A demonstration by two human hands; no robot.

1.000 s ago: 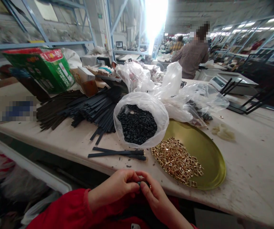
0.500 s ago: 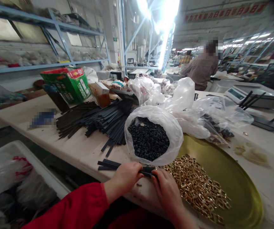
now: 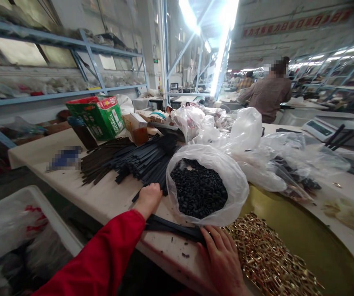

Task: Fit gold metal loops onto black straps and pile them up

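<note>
My left hand [image 3: 149, 199] is closed at the front edge of a fanned pile of black strips [image 3: 148, 160], its fingers around strips whose ends show beside it. The exact number in its grip is hidden. My right hand [image 3: 221, 255] has its fingers closed on one end of a small flat bundle of black strips [image 3: 177, 228] along the table edge. Just behind that bundle stands an open white plastic bag [image 3: 238, 185] full of small black loops [image 3: 197, 189]. Gold-coloured metal buckles [image 3: 275, 255] are heaped on a round gold tray [image 3: 315, 230] to the right.
A green carton [image 3: 98, 119] and a small open box [image 3: 136, 127] stand behind the strips. Clear plastic bags [image 3: 244, 127] crowd the table's middle. A white bin [image 3: 54, 218] is below on the left. Further back are a scale [image 3: 318, 128] and a person [image 3: 265, 96].
My left hand has left the bundle and moved up and left to the strip pile. My right hand stays on the bundle, slightly lower. The view has shifted a little.
</note>
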